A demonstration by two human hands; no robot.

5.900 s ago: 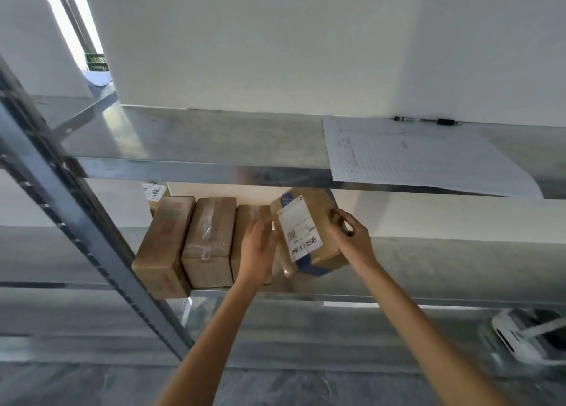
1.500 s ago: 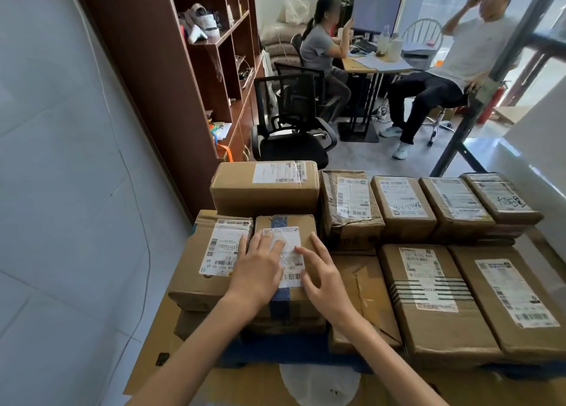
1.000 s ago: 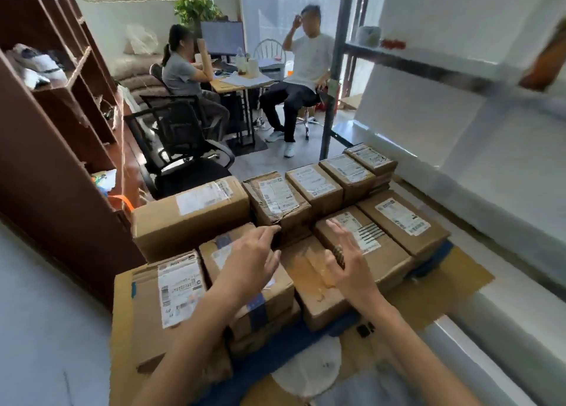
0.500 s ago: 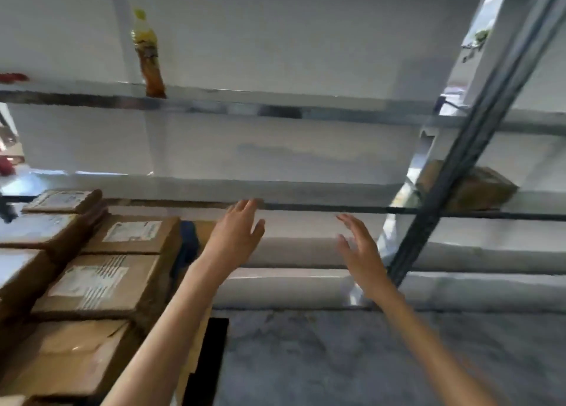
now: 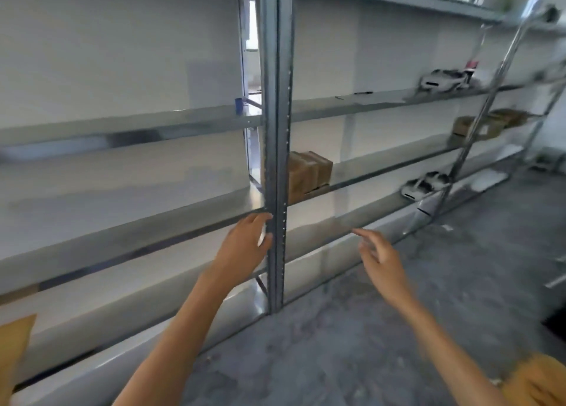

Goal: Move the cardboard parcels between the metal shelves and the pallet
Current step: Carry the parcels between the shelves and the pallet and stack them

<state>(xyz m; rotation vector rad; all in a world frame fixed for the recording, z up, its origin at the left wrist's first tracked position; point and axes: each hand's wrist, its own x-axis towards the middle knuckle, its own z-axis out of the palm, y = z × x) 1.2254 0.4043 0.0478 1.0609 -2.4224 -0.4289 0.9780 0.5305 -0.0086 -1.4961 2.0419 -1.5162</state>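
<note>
Nearest, at the bottom corners: a scrap of brown cardboard at the left edge and an orange sleeve at the right. Two bare forearms reaching forward over a grey, mottled floor.

Left hand open and empty, fingers loosely spread, fingertips at or just short of the steel upright; contact cannot be told through the blur. Right hand also empty, fingers loosely extended and blurred, pointing toward the lower shelf, gripping nothing.

Beyond the hands: metal shelves running from near left to far right in several tiers against a white wall.

On the middle tier, just right of the upright and partly hidden behind it: cardboard parcels, standing side by side close to the shelf's front edge.

Further right on the tier below: a white and black device, too blurred to identify. On the tier above the parcels: a pen beside a sheet of paper, and a small blue object left of the upright.

Far right: another white device on the upper tier, more brown boxes on the tier beneath it, behind a second upright.
</note>
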